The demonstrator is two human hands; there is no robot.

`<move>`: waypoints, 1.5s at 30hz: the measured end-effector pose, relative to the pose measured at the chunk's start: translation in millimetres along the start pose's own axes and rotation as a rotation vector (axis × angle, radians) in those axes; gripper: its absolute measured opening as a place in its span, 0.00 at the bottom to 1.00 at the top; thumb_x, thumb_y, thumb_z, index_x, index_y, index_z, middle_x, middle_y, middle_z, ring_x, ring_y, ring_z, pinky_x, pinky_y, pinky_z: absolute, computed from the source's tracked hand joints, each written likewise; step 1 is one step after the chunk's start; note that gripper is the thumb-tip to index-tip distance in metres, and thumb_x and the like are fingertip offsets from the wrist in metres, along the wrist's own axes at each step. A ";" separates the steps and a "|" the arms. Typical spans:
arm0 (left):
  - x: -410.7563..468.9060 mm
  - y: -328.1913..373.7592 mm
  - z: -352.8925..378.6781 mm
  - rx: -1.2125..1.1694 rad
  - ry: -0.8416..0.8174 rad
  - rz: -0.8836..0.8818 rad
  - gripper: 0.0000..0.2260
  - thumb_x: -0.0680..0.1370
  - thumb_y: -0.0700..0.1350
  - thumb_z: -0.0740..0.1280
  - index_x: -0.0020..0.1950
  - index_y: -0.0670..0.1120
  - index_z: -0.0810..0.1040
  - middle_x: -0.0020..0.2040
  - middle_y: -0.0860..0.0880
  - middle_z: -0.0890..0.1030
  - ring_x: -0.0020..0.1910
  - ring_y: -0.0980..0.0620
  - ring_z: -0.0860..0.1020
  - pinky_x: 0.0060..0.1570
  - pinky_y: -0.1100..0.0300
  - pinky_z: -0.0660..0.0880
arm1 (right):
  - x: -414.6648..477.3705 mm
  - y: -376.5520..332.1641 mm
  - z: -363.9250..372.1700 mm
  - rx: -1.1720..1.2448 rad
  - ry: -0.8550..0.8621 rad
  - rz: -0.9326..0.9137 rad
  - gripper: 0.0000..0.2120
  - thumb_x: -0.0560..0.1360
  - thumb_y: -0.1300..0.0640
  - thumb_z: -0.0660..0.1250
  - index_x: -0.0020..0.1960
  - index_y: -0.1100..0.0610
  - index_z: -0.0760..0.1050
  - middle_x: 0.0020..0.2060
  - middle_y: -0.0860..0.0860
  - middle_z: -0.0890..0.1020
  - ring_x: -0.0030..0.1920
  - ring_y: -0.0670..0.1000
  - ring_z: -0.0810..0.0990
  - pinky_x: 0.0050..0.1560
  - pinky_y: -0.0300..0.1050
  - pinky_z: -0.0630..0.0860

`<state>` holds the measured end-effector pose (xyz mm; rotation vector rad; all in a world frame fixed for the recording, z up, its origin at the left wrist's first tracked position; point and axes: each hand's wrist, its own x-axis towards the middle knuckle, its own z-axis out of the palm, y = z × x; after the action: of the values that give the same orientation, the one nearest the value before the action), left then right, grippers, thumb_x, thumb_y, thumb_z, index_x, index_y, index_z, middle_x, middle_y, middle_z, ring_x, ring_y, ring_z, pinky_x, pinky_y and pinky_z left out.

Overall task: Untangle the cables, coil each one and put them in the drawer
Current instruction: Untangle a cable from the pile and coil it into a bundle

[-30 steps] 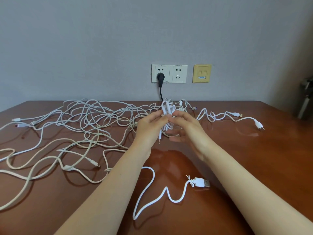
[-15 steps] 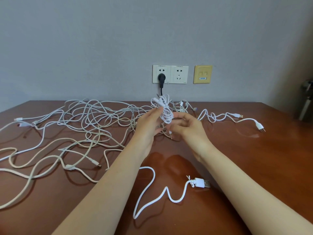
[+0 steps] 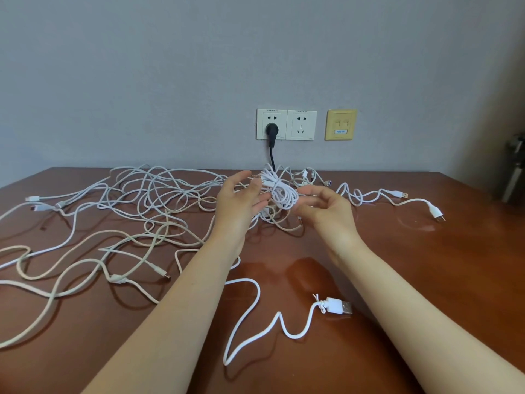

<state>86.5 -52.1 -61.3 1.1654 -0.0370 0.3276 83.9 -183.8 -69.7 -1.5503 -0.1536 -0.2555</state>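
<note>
White cable coil (image 3: 281,194) is hanging below the wall socket (image 3: 301,125).
Its long axis is slanting down-right; left hand (image 3: 238,203) is touching it, released; right hand (image 3: 326,214), grasp I cannot tell.

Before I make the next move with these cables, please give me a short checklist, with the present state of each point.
1. Small coil wound up: ok.
2. Its end plug tucked in: not ok, it dangles.
3. Firm grip by left hand or right hand: cannot tell.
4. Drawer in view: not ok.
5. Tangle on the table sorted: not ok.
</note>
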 end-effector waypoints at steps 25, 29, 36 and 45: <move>-2.0 4.2 -6.8 -0.069 0.038 0.027 0.07 0.78 0.37 0.63 0.41 0.42 0.71 0.42 0.47 0.78 0.39 0.55 0.79 0.42 0.70 0.78 | 3.3 -4.4 -3.7 -0.148 0.156 -0.062 0.14 0.69 0.70 0.69 0.37 0.50 0.78 0.33 0.49 0.79 0.31 0.48 0.77 0.46 0.49 0.79; -3.2 4.5 -3.2 -0.105 0.044 0.025 0.08 0.79 0.37 0.61 0.39 0.42 0.68 0.40 0.48 0.77 0.36 0.58 0.80 0.43 0.68 0.78 | 3.3 -6.2 -4.7 -0.188 0.211 -0.077 0.15 0.68 0.69 0.68 0.35 0.48 0.78 0.30 0.47 0.78 0.34 0.50 0.78 0.50 0.51 0.80; -2.2 5.3 -4.0 -0.118 0.025 0.051 0.09 0.79 0.36 0.61 0.39 0.42 0.67 0.41 0.47 0.77 0.35 0.57 0.81 0.43 0.67 0.79 | 3.6 -6.3 -8.3 -0.324 0.248 -0.141 0.10 0.69 0.67 0.67 0.41 0.53 0.80 0.25 0.40 0.77 0.33 0.40 0.77 0.36 0.26 0.70; -5.3 7.3 -3.6 -0.057 -0.193 0.034 0.10 0.77 0.32 0.62 0.38 0.41 0.67 0.30 0.50 0.82 0.32 0.56 0.82 0.36 0.66 0.79 | -7.2 -15.9 -7.3 -0.157 -0.365 -0.068 0.22 0.64 0.60 0.64 0.58 0.50 0.71 0.44 0.48 0.77 0.38 0.47 0.79 0.36 0.34 0.75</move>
<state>78.9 -47.5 -57.2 1.1380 -0.2342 0.2416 72.3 -190.6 -56.4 -1.7400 -0.4832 -0.0358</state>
